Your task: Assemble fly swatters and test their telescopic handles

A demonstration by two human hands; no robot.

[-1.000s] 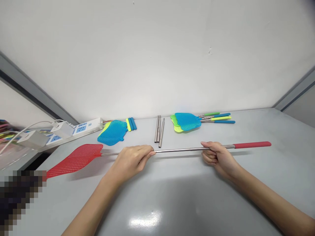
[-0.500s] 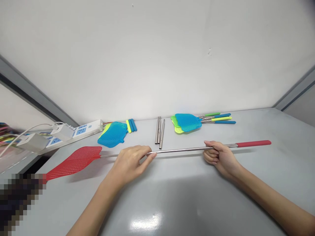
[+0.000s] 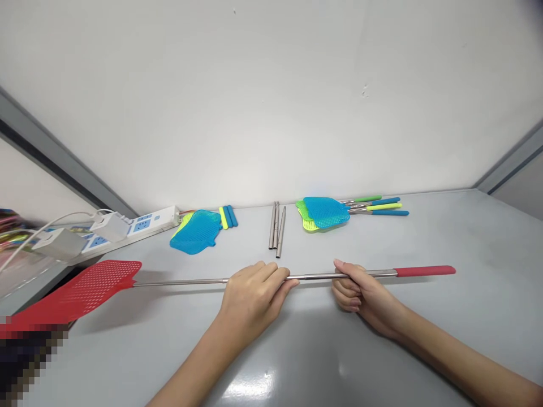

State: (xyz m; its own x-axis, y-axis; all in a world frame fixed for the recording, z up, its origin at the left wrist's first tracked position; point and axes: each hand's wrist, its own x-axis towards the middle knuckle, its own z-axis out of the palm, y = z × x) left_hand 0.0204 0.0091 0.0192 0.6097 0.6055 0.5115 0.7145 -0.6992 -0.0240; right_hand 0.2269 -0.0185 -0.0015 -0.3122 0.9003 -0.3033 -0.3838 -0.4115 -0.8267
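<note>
A red fly swatter (image 3: 106, 288) with a long telescopic metal rod lies across my view, its mesh head at the left and its red grip at the right. My left hand (image 3: 257, 297) is closed around the middle of the rod from above. Closer to the red grip, my right hand (image 3: 360, 288) wraps the thicker part of the rod, palm turned up and thumb along the top. The rod is extended and held just above the grey table. The mesh head's far left end is partly covered by a blurred patch.
Behind the rod lie loose metal tubes (image 3: 278, 229). Several swatters with blue and green heads (image 3: 326, 212) lie at the back right. Loose blue and yellow heads (image 3: 197, 232) and short grips (image 3: 229, 216) sit at back left, beside a power strip (image 3: 146, 223) with chargers.
The swatter has come nearer to me, and its head has moved further left, showing more rod. My left hand has slid right, closer to my right hand, which has shifted slightly left and down.
</note>
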